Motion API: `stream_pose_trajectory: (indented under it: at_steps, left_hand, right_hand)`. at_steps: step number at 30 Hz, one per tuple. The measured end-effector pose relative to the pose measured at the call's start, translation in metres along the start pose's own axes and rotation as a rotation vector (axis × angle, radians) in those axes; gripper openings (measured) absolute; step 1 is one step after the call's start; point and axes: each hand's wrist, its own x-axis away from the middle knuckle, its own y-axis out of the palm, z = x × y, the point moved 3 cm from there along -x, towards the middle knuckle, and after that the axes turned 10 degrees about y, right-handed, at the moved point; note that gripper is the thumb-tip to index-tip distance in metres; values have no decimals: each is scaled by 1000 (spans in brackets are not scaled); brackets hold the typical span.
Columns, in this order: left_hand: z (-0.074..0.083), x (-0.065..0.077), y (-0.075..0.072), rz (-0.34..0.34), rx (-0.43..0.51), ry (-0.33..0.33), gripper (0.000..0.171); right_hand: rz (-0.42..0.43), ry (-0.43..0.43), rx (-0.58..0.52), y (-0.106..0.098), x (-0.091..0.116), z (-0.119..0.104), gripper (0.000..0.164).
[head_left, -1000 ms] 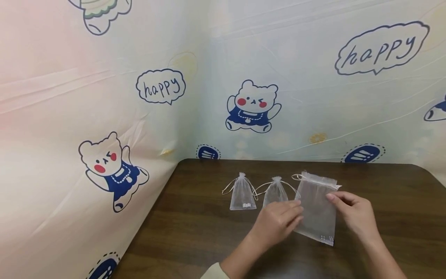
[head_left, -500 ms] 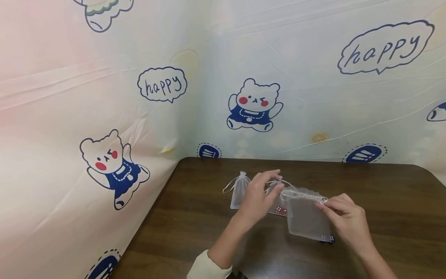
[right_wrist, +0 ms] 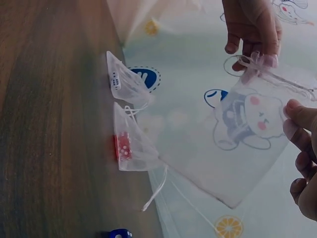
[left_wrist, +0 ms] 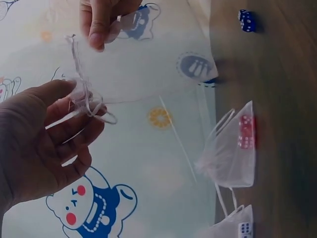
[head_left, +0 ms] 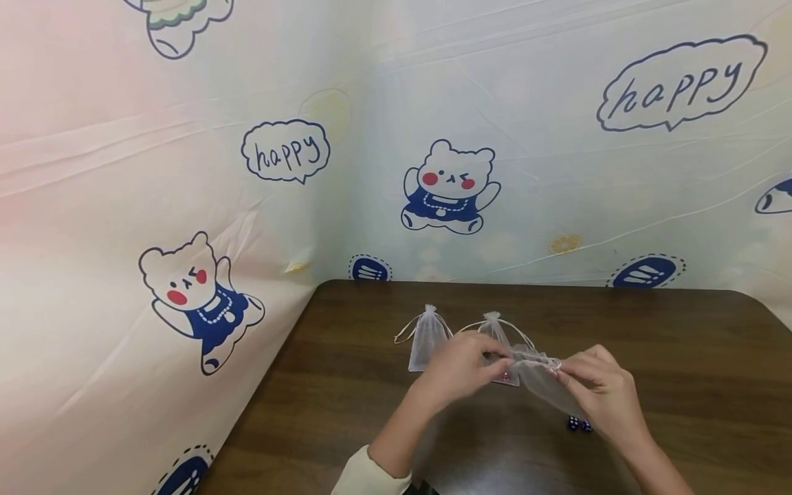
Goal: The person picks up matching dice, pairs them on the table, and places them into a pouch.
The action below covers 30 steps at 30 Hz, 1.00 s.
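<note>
A sheer white drawstring bag [right_wrist: 233, 163] hangs between my two hands, with nothing visible inside it. My left hand [head_left: 464, 368] pinches the gathered cord end of its mouth between thumb and fingers. At the other end of the mouth, my right hand [head_left: 603, 388] pinches the fabric and cord. Below the bag, two blue dice [head_left: 579, 424] lie on the table beside my right hand, outside the bag. A tied bag [left_wrist: 233, 158] with red dice in it stands behind my left hand, which partly covers it in the head view.
Farther left stands another tied bag [head_left: 427, 340]; the left wrist view shows a white die [left_wrist: 244, 229] in it. The dark wooden table [head_left: 322, 412] meets a printed cloth backdrop [head_left: 526, 227] at the back and on the left.
My left hand has gone from the bag's left side to its mouth. The bag has come left and lower and tilted, its mouth bunching, and the blue dice now show uncovered.
</note>
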Motion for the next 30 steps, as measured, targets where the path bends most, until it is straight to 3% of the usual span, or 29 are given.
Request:
stream_pose_trajectory:
  at_steps: [5, 10, 13, 17, 22, 30]
  left_hand:
    - [1, 0, 5, 15, 43, -8, 7]
    - [1, 1, 5, 58, 83, -41, 10]
    - [1, 2, 4, 93, 88, -57, 14]
    - [-1, 3, 1, 144, 98, -91, 18]
    - [-1, 5, -4, 205, 102, -105, 19]
    - [-4, 6, -5, 234, 62, -92, 19]
  right_hand:
    - [16, 9, -1, 3, 2, 4, 43]
    - [4, 76, 56, 4, 5, 7, 4]
    - [-28, 144, 139, 5, 6, 11, 23]
    - [-120, 265, 235, 4, 7, 19, 19]
    - [-293, 403, 326, -2, 10, 36, 13]
    - [-494, 509, 383, -7, 13, 55, 12]
